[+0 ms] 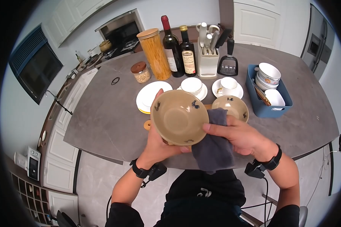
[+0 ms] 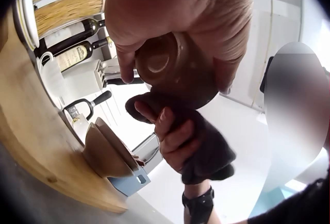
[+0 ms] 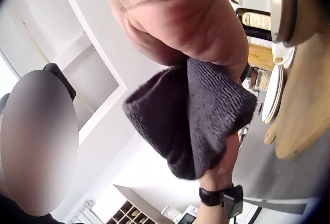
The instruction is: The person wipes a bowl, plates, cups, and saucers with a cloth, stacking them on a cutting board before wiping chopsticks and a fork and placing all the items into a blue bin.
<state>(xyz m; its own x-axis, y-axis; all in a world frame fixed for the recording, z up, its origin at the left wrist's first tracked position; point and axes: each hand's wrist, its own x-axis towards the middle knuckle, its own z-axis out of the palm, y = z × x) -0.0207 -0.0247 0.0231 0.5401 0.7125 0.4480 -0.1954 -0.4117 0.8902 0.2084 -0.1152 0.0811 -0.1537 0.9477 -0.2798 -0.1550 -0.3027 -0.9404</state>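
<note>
A tan bowl with small dark rooster-like prints inside is tilted toward me above the table. My left hand grips it from the left and below, fingers and thumb spread round its outside. In my right hand is a dark grey cloth, pressed at the bowl's right rim, with the thumb over the rim. The cloth hangs down in folds and hides most of the right fingers in the head view. Just behind, matching tan bowls sit stacked on a wooden board.
White plates, a white cup and another cup on a saucer stand behind the bowl. Farther back are a pasta jar, two bottles, a knife block and a small jar. A blue basket of dishes stands right.
</note>
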